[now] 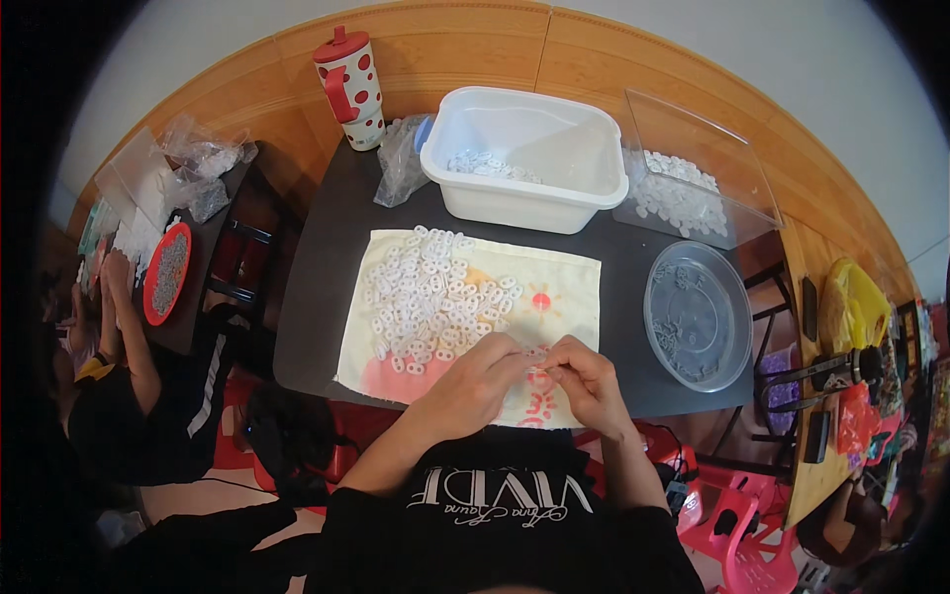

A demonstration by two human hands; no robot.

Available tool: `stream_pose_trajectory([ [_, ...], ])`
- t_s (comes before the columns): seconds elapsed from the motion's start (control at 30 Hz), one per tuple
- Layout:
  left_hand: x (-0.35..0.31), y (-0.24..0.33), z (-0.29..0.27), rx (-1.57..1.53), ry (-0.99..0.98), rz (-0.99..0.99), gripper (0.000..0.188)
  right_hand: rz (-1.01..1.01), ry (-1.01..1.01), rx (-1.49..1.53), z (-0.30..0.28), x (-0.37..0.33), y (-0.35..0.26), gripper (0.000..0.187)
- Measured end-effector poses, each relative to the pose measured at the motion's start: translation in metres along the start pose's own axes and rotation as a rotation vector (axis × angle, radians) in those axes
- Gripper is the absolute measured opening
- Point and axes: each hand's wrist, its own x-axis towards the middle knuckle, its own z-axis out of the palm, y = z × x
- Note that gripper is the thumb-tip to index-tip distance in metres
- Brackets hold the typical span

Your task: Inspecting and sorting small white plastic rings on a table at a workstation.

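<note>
Left grip (pixel 473 384), right grip (pixel 586 381): each pinched closed, contents unclear | cream cloth (pixel 574 269) on dark table (pixel 327 233) | wood panelling (pixel 445 45)

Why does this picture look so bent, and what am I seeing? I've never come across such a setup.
No machine is at work here: a person works bare-handed. The picture comes from a wide fisheye camera on that person's head, looking down, so straight edges curve. On the dark table lies a cream printed cloth with a heap of small white two-holed pieces. Beyond it stands a white rectangular plastic tub; to the right is a round clear plastic tray holding small grey bits. The left hand and right hand come close together at the fingertips over the cloth; whatever is between them is too small to identify.
</note>
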Motion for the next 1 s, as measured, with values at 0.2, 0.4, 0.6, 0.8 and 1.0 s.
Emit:
stream_pose_trajectory([
  [0.2, -0.006, -0.007, 0.005, -0.101, 0.059, -0.027, 0.03, 0.105, 0.083, 0.196, 0.009, 0.002, -0.003, 0.011],
  [0.4, -0.004, -0.02, 0.011, 0.068, 0.181, -0.253, 0.026, -0.064, 0.156, -0.174, 0.009, 0.012, 0.002, 0.014],
  [0.6, 0.003, -0.009, 0.009, -0.082, 0.186, -0.206, 0.022, -0.292, 0.146, -0.612, 0.007, 0.019, -0.014, 0.019],
  [0.8, 0.004, -0.013, 0.009, -0.124, 0.191, -0.151, 0.012, -0.411, 0.036, -0.864, -0.001, 0.024, -0.035, 0.02],
  [1.0, -0.005, -0.019, -0.002, -0.389, 0.223, -0.309, 0.01, -0.302, 0.14, -0.962, -0.024, 0.027, -0.014, 0.02],
])
